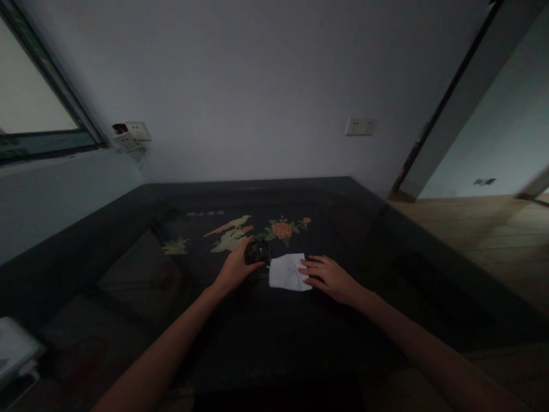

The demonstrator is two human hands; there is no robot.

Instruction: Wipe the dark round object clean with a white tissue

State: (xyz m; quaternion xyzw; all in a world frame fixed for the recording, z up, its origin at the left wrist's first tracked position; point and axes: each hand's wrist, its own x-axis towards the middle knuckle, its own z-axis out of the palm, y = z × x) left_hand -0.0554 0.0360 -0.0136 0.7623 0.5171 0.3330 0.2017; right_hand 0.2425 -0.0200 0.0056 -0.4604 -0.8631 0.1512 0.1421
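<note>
On the dark glossy table (266,332), my left hand (235,264) curls around the side of a round, dark, see-through glass vessel (258,252), with thumb and fingers on its wall. Whether the vessel is a cup or a jar I cannot tell in the dim light. Just right of it lies a white tissue or cloth (286,272), folded flat. My right hand (328,276) rests with fingers stretched and slightly spread, their tips on the right edge of the white piece.
The tabletop bears a printed bird (234,224) and a peony (282,230). A white object (17,349) stands at the lower left. Behind the table is a wall with sockets (361,126) and, at the left corner, a power strip (127,141). Wooden floor (493,229) shows right.
</note>
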